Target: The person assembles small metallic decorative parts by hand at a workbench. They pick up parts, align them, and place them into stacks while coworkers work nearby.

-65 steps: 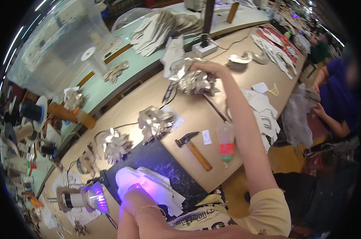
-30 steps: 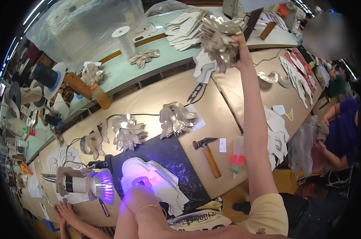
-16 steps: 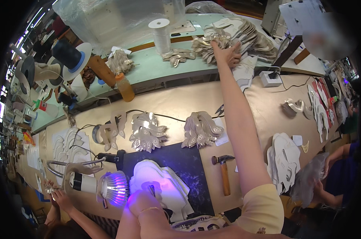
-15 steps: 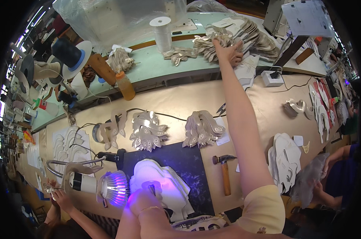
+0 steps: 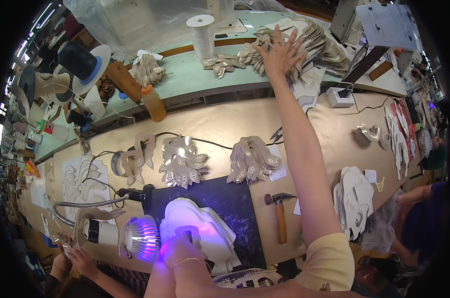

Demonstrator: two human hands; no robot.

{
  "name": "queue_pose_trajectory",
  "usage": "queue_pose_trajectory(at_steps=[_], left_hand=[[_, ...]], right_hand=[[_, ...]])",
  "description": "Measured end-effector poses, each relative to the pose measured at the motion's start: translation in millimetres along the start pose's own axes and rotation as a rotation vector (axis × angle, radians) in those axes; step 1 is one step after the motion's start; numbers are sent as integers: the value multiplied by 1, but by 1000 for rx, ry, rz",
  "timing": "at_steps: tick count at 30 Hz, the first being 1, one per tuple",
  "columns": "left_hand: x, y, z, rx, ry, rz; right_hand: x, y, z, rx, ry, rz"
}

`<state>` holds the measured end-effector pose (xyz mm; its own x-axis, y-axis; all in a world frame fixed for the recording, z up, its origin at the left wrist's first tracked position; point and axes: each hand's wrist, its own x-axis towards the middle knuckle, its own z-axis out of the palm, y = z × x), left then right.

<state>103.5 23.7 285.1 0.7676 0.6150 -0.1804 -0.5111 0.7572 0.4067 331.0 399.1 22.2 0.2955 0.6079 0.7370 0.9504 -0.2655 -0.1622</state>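
Placing the beige bundle on the green tabletop looks nearly done — right hand splayed over it, grip released; left hand at the white pieces, grip impossible to tell — and next calls for lifting the right clear.

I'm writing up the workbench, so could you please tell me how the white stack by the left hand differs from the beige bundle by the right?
The white stack lies on the black mat, the beige bundle on the green table. The white stack is lit violet; the beige bundle is not. Both are piles of pieces.
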Motion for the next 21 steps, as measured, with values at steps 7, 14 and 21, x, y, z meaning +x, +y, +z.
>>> queue_pose_trajectory(at_steps=[7, 14, 21], left_hand=[[4, 8, -10, -270, -194, -365], [4, 1, -17, -343, -351, -394], [-9, 12, -1, -267, -252, -413]], right_hand=[[-7, -3, 1, -146, -97, -253], [-12, 8, -2, -151, -33, -312], [-23, 12, -30, 63, -31, -438]])
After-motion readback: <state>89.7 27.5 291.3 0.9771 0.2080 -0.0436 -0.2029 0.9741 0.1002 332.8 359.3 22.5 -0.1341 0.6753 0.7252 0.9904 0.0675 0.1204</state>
